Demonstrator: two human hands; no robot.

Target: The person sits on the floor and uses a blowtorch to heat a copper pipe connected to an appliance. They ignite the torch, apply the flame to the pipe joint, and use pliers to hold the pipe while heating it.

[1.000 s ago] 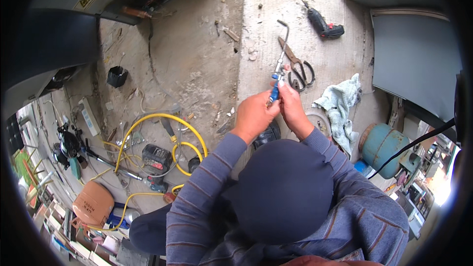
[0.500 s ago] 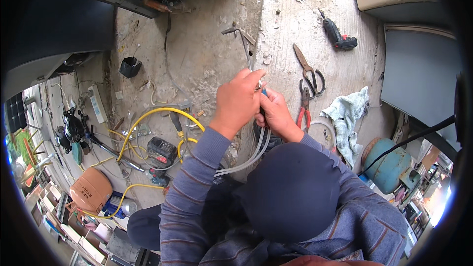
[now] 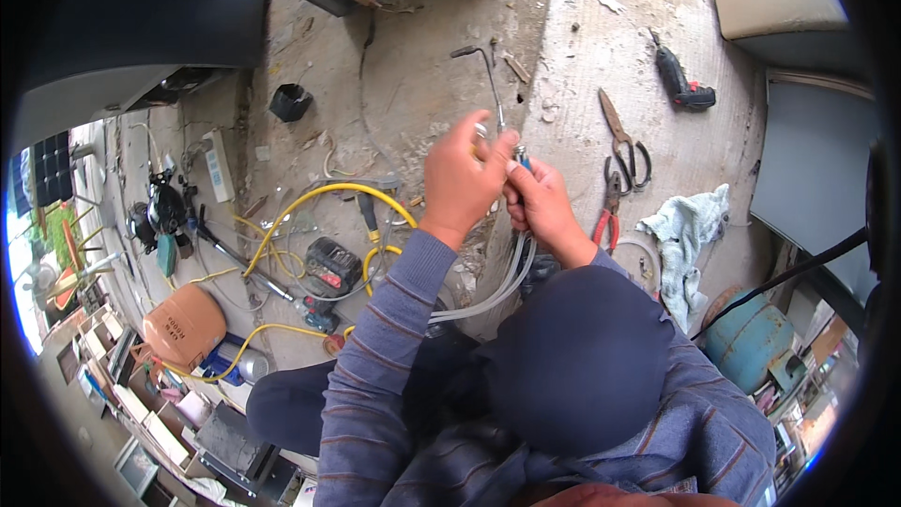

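Hands meet just above the middle of the head view, over a rough concrete floor [image 3: 413,84]. Left hand [image 3: 462,178] has its fingers curled shut around the top of a small metal fitting [image 3: 514,148], thumb raised, as if to steady it; right hand [image 3: 542,207] closes from below on the same fitting with its blue-tipped end, so the two grips oppose each other and hold the joint firm. From under the hands two clear hoses [image 3: 497,286] loop down toward the lap, slack enough to let the fitting be lifted to working height. A thin bent rod [image 3: 488,70] rises from the fitting toward the upper middle; whether it is joined to it I cannot tell. Tools lie within reach at the right: scissors [image 3: 624,136], red pliers [image 3: 608,216], a drill [image 3: 680,84] and a pale rag [image 3: 683,235]. At the left centre a yellow hose [image 3: 314,197] coils round a red and black battery [image 3: 330,268], with a black cup [image 3: 289,101] above. A blue-green cylinder [image 3: 751,347] stands at the lower right.
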